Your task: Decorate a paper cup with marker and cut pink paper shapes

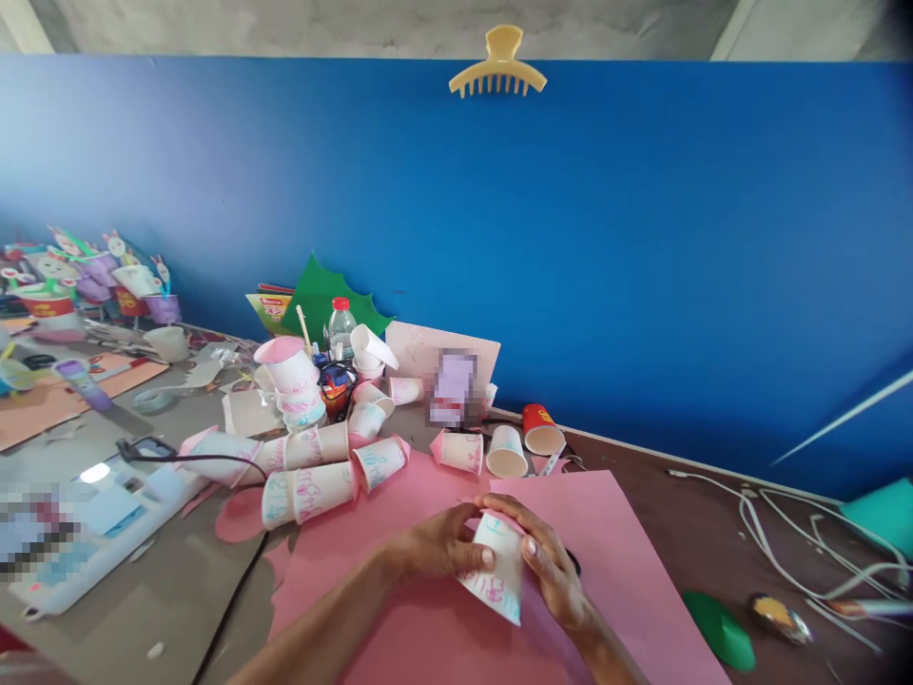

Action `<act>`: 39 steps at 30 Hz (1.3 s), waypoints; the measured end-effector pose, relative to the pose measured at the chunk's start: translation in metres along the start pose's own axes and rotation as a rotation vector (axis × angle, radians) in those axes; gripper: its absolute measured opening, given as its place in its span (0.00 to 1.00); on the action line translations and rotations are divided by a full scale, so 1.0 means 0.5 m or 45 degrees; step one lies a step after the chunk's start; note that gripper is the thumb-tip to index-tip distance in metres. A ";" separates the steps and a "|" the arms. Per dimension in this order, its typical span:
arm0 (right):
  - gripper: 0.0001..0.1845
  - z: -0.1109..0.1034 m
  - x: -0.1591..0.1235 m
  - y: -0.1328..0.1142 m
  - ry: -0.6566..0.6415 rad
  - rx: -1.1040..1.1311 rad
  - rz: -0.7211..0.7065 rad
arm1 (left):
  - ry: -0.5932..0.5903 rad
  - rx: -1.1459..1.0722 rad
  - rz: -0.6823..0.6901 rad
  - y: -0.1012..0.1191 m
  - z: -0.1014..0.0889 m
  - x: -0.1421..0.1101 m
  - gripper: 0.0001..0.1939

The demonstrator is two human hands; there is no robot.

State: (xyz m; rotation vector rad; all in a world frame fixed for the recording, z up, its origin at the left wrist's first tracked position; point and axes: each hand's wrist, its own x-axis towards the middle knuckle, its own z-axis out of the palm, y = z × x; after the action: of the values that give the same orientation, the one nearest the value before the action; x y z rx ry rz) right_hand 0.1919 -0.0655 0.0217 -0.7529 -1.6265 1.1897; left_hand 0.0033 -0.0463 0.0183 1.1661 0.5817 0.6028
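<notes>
While the left hand [455, 550] holds a white paper cup [497, 561] from its left side, thumb flat along the wall and fingers curled behind, the right hand [548, 561] is half closed around the cup's right side and far end. The cup is tilted, wide rim toward the near side, over pink paper [399, 633] on the table [660, 542]; pink and blue drawing marks its wall. Farther off, a red cup [540, 430] lies just beside a white cup [506, 451]. On the left, more drawn-on cups [322, 491] lie in rows, with a red-capped bottle [343, 328] beyond them. On the right are a green piece [719, 630] and white cable [750, 521]. A yellow hair clip [497, 72] sits atop the far blue board [606, 257].
</notes>
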 end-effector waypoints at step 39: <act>0.33 -0.013 -0.003 0.048 0.105 0.267 0.070 | 0.057 -0.100 0.039 -0.028 -0.021 -0.007 0.42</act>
State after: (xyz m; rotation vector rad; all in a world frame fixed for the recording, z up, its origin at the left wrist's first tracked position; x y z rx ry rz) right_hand 0.1970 -0.0562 -0.0010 -0.7067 -1.3959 1.3277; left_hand -0.0049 -0.0459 0.0023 1.0914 0.5740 0.6741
